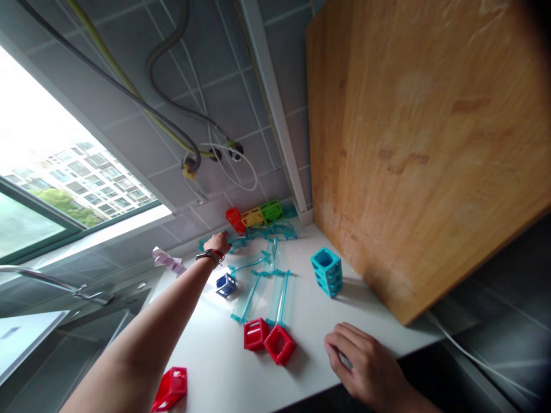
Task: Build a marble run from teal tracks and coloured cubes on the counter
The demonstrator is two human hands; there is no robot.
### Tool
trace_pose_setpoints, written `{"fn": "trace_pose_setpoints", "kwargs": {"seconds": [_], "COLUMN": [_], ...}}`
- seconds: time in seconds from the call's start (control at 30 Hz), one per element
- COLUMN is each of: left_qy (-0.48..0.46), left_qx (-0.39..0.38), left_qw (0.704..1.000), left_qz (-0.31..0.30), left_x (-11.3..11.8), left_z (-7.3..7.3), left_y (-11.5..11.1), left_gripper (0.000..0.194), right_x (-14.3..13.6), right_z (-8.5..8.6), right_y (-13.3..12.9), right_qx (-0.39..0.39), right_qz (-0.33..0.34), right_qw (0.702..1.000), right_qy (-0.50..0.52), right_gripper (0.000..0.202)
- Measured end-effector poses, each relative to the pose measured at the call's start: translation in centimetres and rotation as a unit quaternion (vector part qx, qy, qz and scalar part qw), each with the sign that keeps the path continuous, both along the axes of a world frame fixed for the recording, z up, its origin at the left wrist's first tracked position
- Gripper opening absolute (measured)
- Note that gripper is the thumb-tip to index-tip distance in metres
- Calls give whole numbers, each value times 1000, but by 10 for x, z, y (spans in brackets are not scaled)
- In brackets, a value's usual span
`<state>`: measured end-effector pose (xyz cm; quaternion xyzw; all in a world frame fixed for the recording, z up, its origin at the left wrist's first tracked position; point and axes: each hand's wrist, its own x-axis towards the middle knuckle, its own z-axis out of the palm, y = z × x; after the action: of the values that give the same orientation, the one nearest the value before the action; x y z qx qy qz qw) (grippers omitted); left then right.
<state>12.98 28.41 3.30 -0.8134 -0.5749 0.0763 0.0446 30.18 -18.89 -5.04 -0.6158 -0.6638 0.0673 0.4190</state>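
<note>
My left hand (218, 242) reaches to the back of the white counter, fingers closed on a curved teal track piece (237, 245) beside an upright red block (235, 219). Its fingertips are partly hidden. More curved teal track (282, 230) lies to the right, before a yellow block (253, 217) and a green block (271, 211). Straight clear teal tracks (279, 298) run toward two red cube frames (279, 344). A blue cube frame (225, 284) sits under my left forearm. My right hand (365, 361) is loosely curled near the front edge, with nothing visible in it.
A teal block tower (327, 272) stands upright at the right, near a large wooden board (413, 143). Another red frame (172, 387) lies at the front left. A sink with a faucet (92, 296) is on the left; hoses (172, 106) hang along the tiled wall.
</note>
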Motion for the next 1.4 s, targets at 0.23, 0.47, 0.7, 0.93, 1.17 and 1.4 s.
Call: {"fn": "trace_pose_setpoints", "kwargs": {"seconds": [0.23,0.47,0.7,0.93,1.17,1.4], "left_qy": [8,3,-3,-24,-112,-186], "left_qx": [-6,-9,-1,10,67,19], "left_qw": [1000,1000,999,998,991,973], "left_qz": [18,28,39,48,-15,-134], "left_x": [0,1,5,5,-16,-101], "left_z": [6,11,7,10,24,44], "left_y": [-4,-12,-10,-16,-56,-168], "left_gripper": [38,37,36,36,59,44], "right_x": [0,0,0,0,1,2], "right_z": [1,1,1,1,1,6], "right_y": [0,0,0,-1,0,-1], "right_qx": [3,-6,-13,-14,-3,-12], "right_qz": [3,2,2,3,2,2], "right_qw": [1000,1000,1000,1000,1000,1000], "right_qy": [4,-4,-10,-14,-13,-6], "right_gripper": [21,21,21,21,20,21]}}
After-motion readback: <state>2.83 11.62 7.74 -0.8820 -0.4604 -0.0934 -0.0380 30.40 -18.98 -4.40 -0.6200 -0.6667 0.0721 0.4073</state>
